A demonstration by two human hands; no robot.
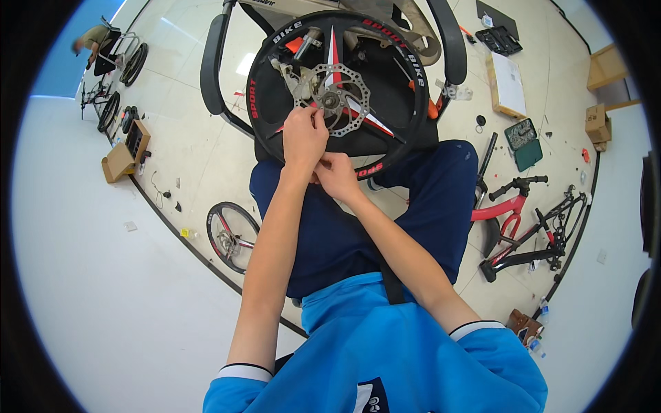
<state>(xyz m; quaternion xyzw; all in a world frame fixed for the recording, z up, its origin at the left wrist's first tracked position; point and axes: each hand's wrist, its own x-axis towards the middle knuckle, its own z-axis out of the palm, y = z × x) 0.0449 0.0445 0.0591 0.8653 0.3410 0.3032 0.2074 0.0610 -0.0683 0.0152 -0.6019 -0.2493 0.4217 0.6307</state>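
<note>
A black bicycle wheel (421, 103) with red and white spokes lies flat on a black chair in front of me. At its hub is a silver brake disc (364, 104). My left hand (305, 134) is closed at the disc's lower left edge, thumb and fingertips pinched together. Just below it, my right hand (337, 177) is closed near the wheel's near rim, with its fingertips partly hidden behind my left wrist. Whatever either hand pinches is too small or hidden to make out. Silver metal parts (284, 72) show beyond the disc's left side.
Chair armrests (215, 65) flank the wheel. A second wheel (231, 237) is low at left. A red and black bicycle frame (513, 206), a green case of small parts (521, 134) and a black tool case (499, 41) are at right. Another person (93, 41) sits far left.
</note>
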